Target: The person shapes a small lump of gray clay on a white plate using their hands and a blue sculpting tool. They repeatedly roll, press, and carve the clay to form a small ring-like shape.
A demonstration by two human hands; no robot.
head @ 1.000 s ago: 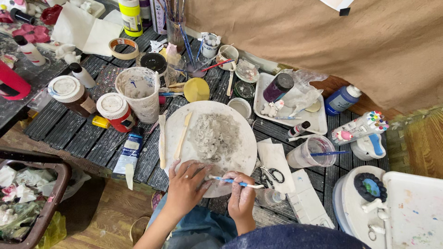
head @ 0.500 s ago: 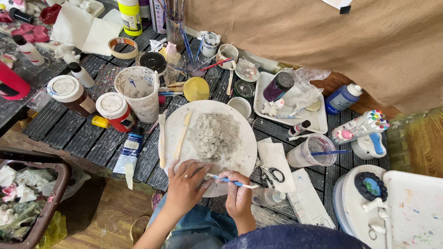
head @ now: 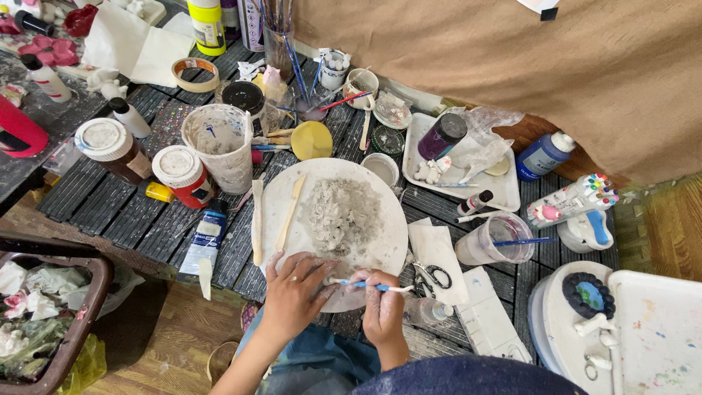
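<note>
- The right hand [head: 382,311] is closed on a thin brush [head: 369,286] with a blue handle, which lies almost level, its tip pointing toward the left hand
- The left hand [head: 295,291] rests at the near edge of the round white board [head: 281,192], fingers curled round something small at the brush tip; what it grips I cannot tell
- The board sits at the near middle of the dark slatted worktop [head: 117,212], with a grey lumpy clay mass [head: 342,213] at its centre and two pale wooden sticks [head: 257,219] on its left part
- A paint-smeared cup [head: 219,146] stands just left of the board's far edge, with two white-lidded jars [head: 179,174] further left
- A blue and white tube [head: 203,238] lies at the near edge, left of the board
- Scissors [head: 431,278] lie on white paper just right of the right hand
- A clear cup [head: 493,238] with another brush stands toward the right
- A white tray [head: 504,197] with a purple bottle [head: 441,137] sits near the far right
</note>
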